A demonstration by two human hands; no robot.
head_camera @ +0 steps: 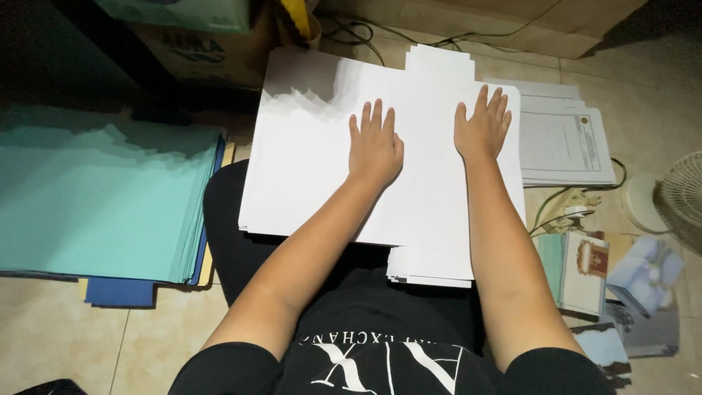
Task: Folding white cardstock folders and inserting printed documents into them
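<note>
Looking down through the head camera, I see both hands lying flat on a wide stack of white paper (pixel 322 161) that rests across the person's lap. The left hand (pixel 374 150) presses palm down near the middle of the sheets, fingers straight and slightly spread, gripping nothing. The right hand (pixel 481 126) lies the same way just beside it, a little further from the body, fingers extended and open on the upper sheets. The paper's far edges fan out in small steps. To the left, on the tiled floor, sits a pile of teal sheets (pixel 95 197). To the right lie printed documents (pixel 563 139), and a white fan (pixel 684 194) stands at the picture's right edge.
</note>
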